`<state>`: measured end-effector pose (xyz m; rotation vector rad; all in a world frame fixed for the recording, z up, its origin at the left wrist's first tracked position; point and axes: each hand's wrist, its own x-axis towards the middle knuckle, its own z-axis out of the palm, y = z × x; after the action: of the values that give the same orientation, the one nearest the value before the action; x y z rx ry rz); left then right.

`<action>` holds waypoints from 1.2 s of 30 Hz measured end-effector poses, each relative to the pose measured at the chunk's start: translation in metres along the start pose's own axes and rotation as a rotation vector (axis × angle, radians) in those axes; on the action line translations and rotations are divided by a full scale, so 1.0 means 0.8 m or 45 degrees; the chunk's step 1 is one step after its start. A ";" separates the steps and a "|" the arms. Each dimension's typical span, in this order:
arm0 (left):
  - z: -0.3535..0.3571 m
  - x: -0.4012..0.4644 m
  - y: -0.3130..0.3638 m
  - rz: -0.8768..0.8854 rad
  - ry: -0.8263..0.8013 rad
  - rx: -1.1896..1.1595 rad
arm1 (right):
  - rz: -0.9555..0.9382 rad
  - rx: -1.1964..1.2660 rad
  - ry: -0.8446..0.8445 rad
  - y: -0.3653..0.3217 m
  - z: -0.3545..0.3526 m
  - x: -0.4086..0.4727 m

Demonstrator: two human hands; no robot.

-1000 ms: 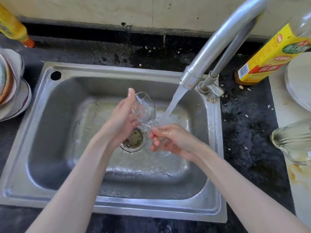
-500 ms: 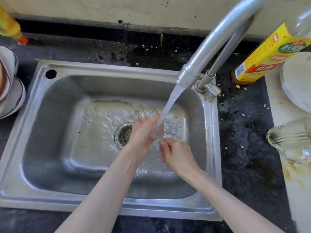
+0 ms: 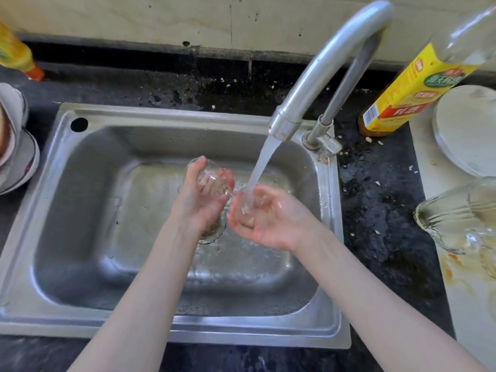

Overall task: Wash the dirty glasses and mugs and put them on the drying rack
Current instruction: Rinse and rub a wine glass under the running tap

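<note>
Fingers [image 3: 204, 167] of the left hand [image 3: 200, 200] curl round the bowl of a clear stemmed glass [image 3: 212, 178], which lies tilted over the sink [image 3: 88, 210] with its stem pointing right toward the water stream [image 3: 261, 165]. The right hand [image 3: 268, 221] is now turned palm up with its fingers loosely spread, cupped under the glass's foot [image 3: 247, 208], so the stream falls onto the foot and into the palm. Half a second ago both hands were closed in tight around the glass directly under the flow, and a second ago the glass was held higher with the right hand curled at the stem. The grip has opened out and the bowl has slid left, out of the stream, while the foot takes the water.

That reads as the rinse moving from bowl to base, probably a late part of washing this one glass. The tap [image 3: 322, 73] runs freely. No drying rack shows clearly; stacked dishes [image 3: 16, 157] sit at the left edge. On the worktop [image 3: 375, 200] to the right, another clear glass vessel [image 3: 456, 218] lies on its side, apparently still unwashed, near a yellow-labelled bottle [image 3: 410, 87].
</note>
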<state>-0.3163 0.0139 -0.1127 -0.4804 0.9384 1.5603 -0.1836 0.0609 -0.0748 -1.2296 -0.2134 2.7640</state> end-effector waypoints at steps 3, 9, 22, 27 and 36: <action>-0.002 0.002 0.005 -0.041 0.102 -0.272 | -0.073 0.152 -0.115 0.000 0.000 0.003; 0.002 -0.006 -0.003 -0.225 0.227 -0.357 | -0.307 -0.121 -0.125 0.014 -0.004 -0.003; -0.011 -0.021 -0.016 0.323 0.075 0.318 | -0.286 -0.283 0.197 0.030 -0.048 0.019; -0.005 -0.050 -0.038 0.649 -0.007 1.272 | -0.127 -0.049 0.370 0.037 -0.066 0.030; 0.017 -0.084 -0.045 0.884 -0.186 1.710 | -0.272 -0.101 0.471 -0.013 -0.064 -0.016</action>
<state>-0.2646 -0.0180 -0.0648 0.9756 1.8640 1.1279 -0.1368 0.0736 -0.0976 -1.6033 -0.3948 2.3197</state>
